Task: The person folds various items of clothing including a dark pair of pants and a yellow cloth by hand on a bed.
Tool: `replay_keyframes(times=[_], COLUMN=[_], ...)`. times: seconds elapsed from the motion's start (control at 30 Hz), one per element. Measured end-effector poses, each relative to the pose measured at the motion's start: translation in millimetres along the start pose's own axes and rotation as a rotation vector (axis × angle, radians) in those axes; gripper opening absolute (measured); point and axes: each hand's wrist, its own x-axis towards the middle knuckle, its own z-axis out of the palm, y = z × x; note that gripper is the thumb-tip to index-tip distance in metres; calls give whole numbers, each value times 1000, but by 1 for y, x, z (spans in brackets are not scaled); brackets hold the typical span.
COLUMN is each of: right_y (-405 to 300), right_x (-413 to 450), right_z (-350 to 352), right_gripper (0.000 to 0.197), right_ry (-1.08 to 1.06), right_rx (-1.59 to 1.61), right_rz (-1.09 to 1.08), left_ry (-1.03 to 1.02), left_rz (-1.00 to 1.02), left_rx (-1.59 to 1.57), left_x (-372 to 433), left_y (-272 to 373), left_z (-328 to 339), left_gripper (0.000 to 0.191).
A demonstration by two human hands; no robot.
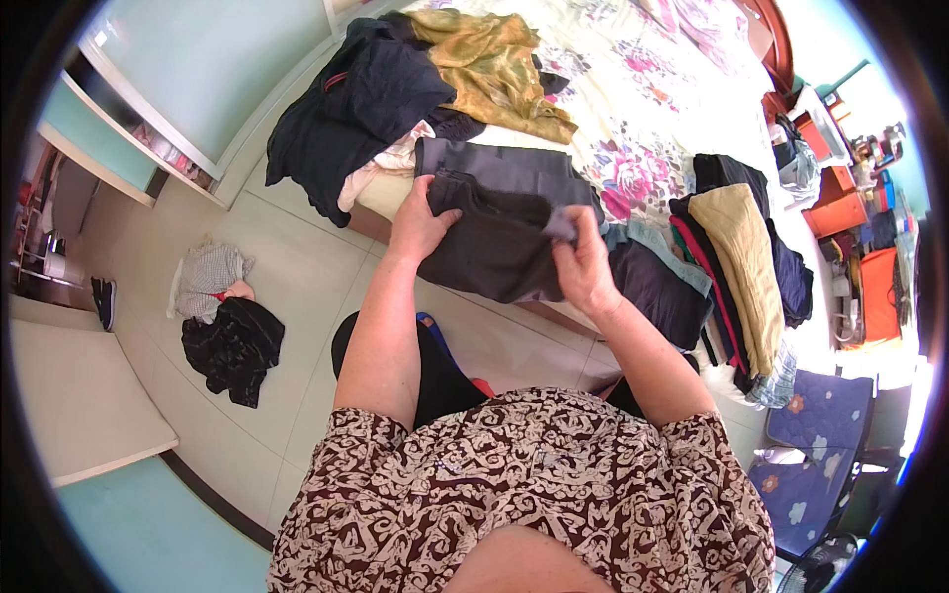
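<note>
A dark grey garment (489, 237), perhaps a pair of trousers, is held between my hands at the near edge of the bed. My left hand (422, 222) grips its left side, thumb on top. Its right upper corner is pinched in my right hand (582, 259), where a lighter grey inner face shows. Under and behind it another dark grey cloth (504, 163) lies flat on the bed; whether the two are one piece I cannot tell. Just right of my right hand are a folded dark garment (652, 289) and a blue-grey cloth (667, 256).
The bed (630, 81) has a floral sheet. Navy (371, 96) and mustard (489, 67) clothes are heaped at its left. Folded clothes with tan trousers (734, 274) lie at right. A black garment (233, 348) and checked cloth (211, 278) are on the floor. A blue chair (815, 452) stands right.
</note>
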Motion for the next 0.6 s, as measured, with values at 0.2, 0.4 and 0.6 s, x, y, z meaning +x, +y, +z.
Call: replay_keyframes(times=[0.2,0.4,0.6], right_y=[21,26,74], right_x=[23,26,60], right_z=[-16,-21,-62], right_gripper=[30,27,42], right_ry=[153,216,93], right_rx=[435,477,-264], right_rz=[453,335,525], left_ry=[9,183,126], left_rz=[-40,172,156], left_rx=[25,149,154], left_x=[3,2,20], left_y=[-3,16,12], left_z=[-4,-7,16], left_gripper=[53,38,49])
